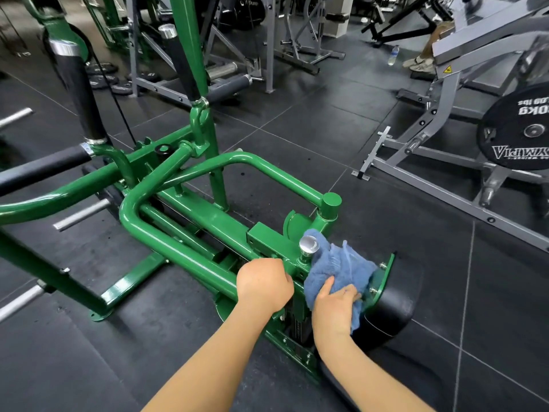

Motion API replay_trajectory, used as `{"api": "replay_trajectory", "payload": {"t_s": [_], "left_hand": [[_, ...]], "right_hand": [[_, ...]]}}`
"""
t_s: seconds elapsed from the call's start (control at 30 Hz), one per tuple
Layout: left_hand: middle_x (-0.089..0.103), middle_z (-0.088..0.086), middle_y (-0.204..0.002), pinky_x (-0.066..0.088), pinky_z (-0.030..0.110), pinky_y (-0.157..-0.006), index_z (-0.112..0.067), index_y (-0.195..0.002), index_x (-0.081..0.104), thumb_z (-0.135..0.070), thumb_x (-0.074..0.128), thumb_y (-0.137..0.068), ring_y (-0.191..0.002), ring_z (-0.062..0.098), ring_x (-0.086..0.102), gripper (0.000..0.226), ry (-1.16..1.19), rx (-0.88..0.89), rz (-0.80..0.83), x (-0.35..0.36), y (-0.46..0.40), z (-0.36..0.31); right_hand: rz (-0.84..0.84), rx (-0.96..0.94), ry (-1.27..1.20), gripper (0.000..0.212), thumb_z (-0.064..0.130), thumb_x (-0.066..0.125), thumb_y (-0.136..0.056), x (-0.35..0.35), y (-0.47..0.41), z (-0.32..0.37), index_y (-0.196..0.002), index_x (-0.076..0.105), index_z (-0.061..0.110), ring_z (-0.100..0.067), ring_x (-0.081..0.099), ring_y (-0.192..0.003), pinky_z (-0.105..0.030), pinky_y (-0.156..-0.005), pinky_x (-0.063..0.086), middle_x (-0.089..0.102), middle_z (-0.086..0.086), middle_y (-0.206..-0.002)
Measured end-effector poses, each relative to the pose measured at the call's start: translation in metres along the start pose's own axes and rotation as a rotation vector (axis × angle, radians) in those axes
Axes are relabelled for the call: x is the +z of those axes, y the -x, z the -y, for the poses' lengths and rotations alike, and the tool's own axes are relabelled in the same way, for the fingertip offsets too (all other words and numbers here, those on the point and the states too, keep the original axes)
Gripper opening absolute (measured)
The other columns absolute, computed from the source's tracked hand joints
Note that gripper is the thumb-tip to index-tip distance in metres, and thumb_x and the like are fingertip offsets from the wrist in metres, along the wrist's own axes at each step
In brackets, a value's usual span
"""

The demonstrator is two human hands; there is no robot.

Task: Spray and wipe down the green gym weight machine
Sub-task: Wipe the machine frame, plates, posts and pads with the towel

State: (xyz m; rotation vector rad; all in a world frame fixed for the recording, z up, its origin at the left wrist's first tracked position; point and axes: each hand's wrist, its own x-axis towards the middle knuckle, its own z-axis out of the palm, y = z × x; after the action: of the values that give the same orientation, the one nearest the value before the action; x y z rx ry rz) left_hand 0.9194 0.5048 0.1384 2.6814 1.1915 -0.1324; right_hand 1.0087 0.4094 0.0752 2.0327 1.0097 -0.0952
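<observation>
Right hand [335,304] pinches a blue towel [338,269], bunched on the green weight machine [190,233] frame just past the fingertips, beside the chrome adjustment knob [309,244] and against the black pad [392,304] bracket. Left hand [264,283] curled over the green tube just left of the right hand; what it grips, if anything, can't tell. Rubber tile floor [386,233] below.

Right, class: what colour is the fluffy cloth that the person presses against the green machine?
Blue: the fluffy blue cloth, under the right hand, shows best in the head view.
</observation>
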Motion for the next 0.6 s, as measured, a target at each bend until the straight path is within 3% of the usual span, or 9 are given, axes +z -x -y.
{"api": "replay_trajectory", "payload": {"t_s": [0.13, 0.23, 0.3, 0.37, 0.47, 0.53, 0.6], "left_hand": [[0.043, -0.005, -0.063, 0.035, 0.026, -0.056, -0.018, -0.089, 0.059, -0.028, 0.038, -0.094, -0.066, 0.021, 0.048, 0.024, 0.003, -0.004, -0.004, -0.001, 0.0, -0.001], [0.043, -0.004, -0.062, 0.034, 0.027, -0.054, -0.017, -0.081, 0.054, -0.026, 0.037, -0.093, -0.064, 0.022, 0.048, 0.022, -0.001, -0.007, -0.004, -0.003, 0.001, -0.002], [0.043, -0.004, -0.062, 0.032, 0.027, -0.051, -0.017, -0.077, 0.05, -0.024, 0.036, -0.092, -0.063, 0.021, 0.047, 0.022, -0.003, -0.001, -0.01, -0.003, 0.002, -0.001], [0.043, -0.004, -0.062, 0.032, 0.027, -0.052, -0.017, -0.077, 0.051, -0.024, 0.036, -0.092, -0.062, 0.021, 0.046, 0.023, 0.01, 0.002, -0.023, -0.003, 0.002, 0.0], [0.042, -0.005, -0.062, 0.032, 0.027, -0.053, -0.018, -0.079, 0.052, -0.025, 0.036, -0.092, -0.064, 0.021, 0.047, 0.022, 0.021, 0.001, -0.024, -0.002, 0.003, 0.001], [0.045, -0.005, -0.065, 0.033, 0.026, -0.053, -0.018, -0.082, 0.054, -0.024, 0.037, -0.092, -0.066, 0.021, 0.048, 0.02, 0.017, 0.001, -0.006, -0.004, 0.003, -0.001], [0.054, -0.005, -0.076, 0.039, 0.027, -0.057, -0.019, -0.101, 0.06, -0.023, 0.042, -0.091, -0.071, 0.022, 0.052, 0.021, 0.02, 0.001, 0.033, -0.007, 0.003, -0.001]], "right_hand": [[0.0, 0.041, -0.199, 0.075, 0.032, 0.039, -0.102, -0.007, -0.022, -0.007, -0.151, -0.009, 0.001, -0.054, 0.009, -0.141, -0.061, -0.113, 0.014, 0.008, -0.037, -0.153], [0.008, 0.017, -0.427, 0.096, 0.033, 0.06, -0.092, -0.005, -0.044, -0.022, -0.151, -0.011, 0.006, -0.049, 0.008, -0.143, -0.055, -0.113, 0.021, 0.0, -0.027, -0.157], [-0.011, 0.001, -0.508, 0.101, 0.035, 0.067, -0.086, 0.0, -0.051, -0.033, -0.153, -0.004, 0.01, -0.038, 0.025, -0.139, -0.045, -0.108, 0.032, 0.016, -0.019, -0.156], [-0.072, 0.009, -0.506, 0.086, 0.026, 0.062, -0.09, -0.003, -0.048, -0.037, -0.153, 0.006, 0.01, -0.03, 0.04, -0.13, -0.038, -0.101, 0.04, 0.037, -0.012, -0.146], [-0.08, -0.018, -0.393, 0.062, 0.011, 0.046, -0.096, -0.018, -0.027, -0.03, -0.15, 0.016, 0.003, -0.027, 0.057, -0.114, -0.036, -0.082, 0.05, 0.054, -0.011, -0.131], [-0.055, -0.03, -0.438, 0.055, 0.008, 0.053, -0.091, -0.026, -0.011, -0.036, -0.142, 0.032, 0.004, -0.026, 0.065, -0.1, -0.036, -0.063, 0.051, 0.059, -0.008, -0.125], [-0.093, -0.028, -0.584, 0.039, 0.013, 0.058, -0.087, -0.036, 0.003, -0.06, -0.125, 0.049, 0.013, -0.025, 0.066, -0.092, -0.033, -0.059, 0.046, 0.061, -0.004, -0.123]]}}
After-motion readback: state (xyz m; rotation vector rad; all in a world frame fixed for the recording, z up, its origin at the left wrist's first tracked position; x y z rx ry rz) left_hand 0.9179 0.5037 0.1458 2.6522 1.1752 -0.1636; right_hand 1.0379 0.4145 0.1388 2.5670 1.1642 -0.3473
